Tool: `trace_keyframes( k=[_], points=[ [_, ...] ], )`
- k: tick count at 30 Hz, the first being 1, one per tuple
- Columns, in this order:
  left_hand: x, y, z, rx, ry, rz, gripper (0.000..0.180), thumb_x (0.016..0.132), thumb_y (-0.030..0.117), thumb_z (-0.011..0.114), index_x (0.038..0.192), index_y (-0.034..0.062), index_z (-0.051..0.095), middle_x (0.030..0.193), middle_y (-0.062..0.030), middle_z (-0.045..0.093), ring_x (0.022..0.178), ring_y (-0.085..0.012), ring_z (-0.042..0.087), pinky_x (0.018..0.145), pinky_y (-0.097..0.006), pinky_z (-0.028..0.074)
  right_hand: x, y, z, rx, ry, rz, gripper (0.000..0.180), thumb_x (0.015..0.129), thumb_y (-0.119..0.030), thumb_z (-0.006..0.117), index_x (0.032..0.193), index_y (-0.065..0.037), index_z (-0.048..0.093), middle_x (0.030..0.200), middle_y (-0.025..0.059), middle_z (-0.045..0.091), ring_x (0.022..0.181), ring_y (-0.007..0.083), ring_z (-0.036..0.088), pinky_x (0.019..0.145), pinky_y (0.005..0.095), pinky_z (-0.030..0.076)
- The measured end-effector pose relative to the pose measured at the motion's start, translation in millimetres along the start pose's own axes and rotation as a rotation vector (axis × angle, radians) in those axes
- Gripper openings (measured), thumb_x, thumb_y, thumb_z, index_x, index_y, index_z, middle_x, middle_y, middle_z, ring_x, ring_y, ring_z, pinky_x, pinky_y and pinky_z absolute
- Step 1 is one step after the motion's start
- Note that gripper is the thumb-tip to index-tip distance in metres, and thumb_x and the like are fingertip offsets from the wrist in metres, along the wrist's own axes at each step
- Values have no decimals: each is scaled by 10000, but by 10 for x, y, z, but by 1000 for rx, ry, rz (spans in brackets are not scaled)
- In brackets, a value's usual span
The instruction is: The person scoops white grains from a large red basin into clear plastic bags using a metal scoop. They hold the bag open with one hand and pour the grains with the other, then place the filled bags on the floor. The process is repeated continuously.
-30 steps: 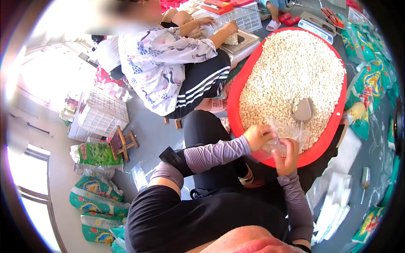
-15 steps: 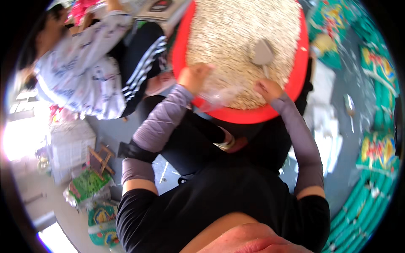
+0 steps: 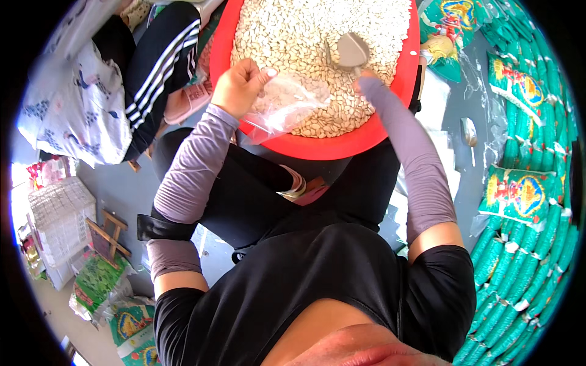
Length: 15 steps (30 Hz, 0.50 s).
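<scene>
A red tub (image 3: 329,150) in front of me is heaped with pale, flat seeds (image 3: 293,36) that look like pumpkin seeds. Over its near left rim, my left hand (image 3: 237,88) pinches the edge of a clear plastic bag (image 3: 284,107) between thumb and fingers. The bag drapes across the rim and the seeds, and its mouth is hard to make out. A grey-brown scoop (image 3: 353,50) rests among the seeds, right of the middle. At its handle, my right hand (image 3: 366,80) is closed, with most fingers hidden behind the wrist and sleeve.
Green printed packs (image 3: 519,198) are stacked along the right. A metal spoon-like tool (image 3: 469,133) lies on the grey floor beside them. To the left a person in striped trousers (image 3: 165,70) sits close to the tub. A white crate (image 3: 64,213) and a small wooden stool (image 3: 108,238) stand behind.
The whole view has shifted and sharpened. My right hand has reached forward to the scoop's handle. My left hand still holds the plastic bag, now hanging over the rim.
</scene>
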<state>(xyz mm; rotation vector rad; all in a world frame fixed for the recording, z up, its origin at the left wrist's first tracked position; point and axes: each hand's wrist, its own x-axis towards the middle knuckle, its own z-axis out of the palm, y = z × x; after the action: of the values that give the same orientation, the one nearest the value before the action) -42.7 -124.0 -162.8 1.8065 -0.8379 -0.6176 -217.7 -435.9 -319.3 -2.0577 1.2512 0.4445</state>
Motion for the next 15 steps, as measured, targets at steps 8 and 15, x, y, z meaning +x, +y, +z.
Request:
trace_keyframes(
  k=[8,15],
  points=[
    [3,95,-145,380,235,165,290,846,304,608,809,30,521,546,-57,496,465,-147,517,465,-281,423,-717,214,-1409,-607,-284,-68,882,772,-776,192,1117,-53,563,552,89,496,524,184,493,519,322,373],
    [104,-19,1,646,164,96,290,858,347,558,846,57,563,662,-132,600,613,-306,602,558,-384,473,-52,192,283,-380,-49,8,836,750,-762,303,825,-13,667,824,194,634,842,319,603,778,381,443]
  ],
)
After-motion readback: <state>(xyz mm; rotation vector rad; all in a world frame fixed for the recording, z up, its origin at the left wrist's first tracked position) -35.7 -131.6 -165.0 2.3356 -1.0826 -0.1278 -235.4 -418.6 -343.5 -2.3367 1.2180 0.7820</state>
